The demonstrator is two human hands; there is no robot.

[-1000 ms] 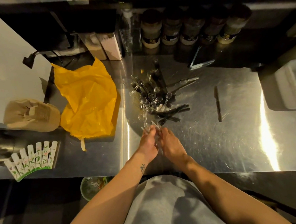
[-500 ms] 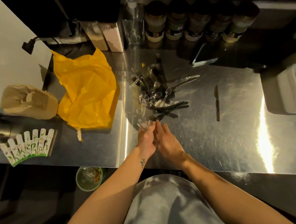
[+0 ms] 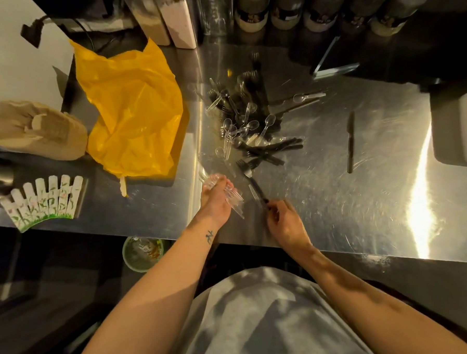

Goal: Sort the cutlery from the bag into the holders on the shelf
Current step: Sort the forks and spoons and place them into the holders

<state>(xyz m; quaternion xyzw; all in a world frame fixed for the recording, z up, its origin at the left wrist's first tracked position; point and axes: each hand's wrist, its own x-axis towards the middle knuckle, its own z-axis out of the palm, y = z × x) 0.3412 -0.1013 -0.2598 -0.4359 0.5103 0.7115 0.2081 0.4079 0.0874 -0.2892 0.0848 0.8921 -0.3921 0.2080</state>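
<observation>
A heap of clear plastic spoons and black plastic cutlery (image 3: 247, 124) lies in the middle of the steel counter (image 3: 336, 198). My left hand (image 3: 217, 202) is closed around a bundle of clear plastic spoons (image 3: 232, 198) just in front of the heap. To its right, my right hand (image 3: 285, 223) pinches the handle end of a black fork (image 3: 251, 180), whose tines point toward the heap. The empty yellow bag (image 3: 131, 111) lies crumpled to the left. One black knife (image 3: 350, 141) lies alone to the right.
A paper fence-shaped holder (image 3: 44, 201) and a brown paper bundle (image 3: 38, 130) sit at the left. Jars (image 3: 285, 9) and containers line the back. A white tub (image 3: 462, 129) stands at the right edge. A green bowl (image 3: 141, 252) sits below the counter's front edge.
My hands were together at the front of the heap; now they have parted. The right hand has drawn back to the right with a black fork, and the left keeps the clear spoons.
</observation>
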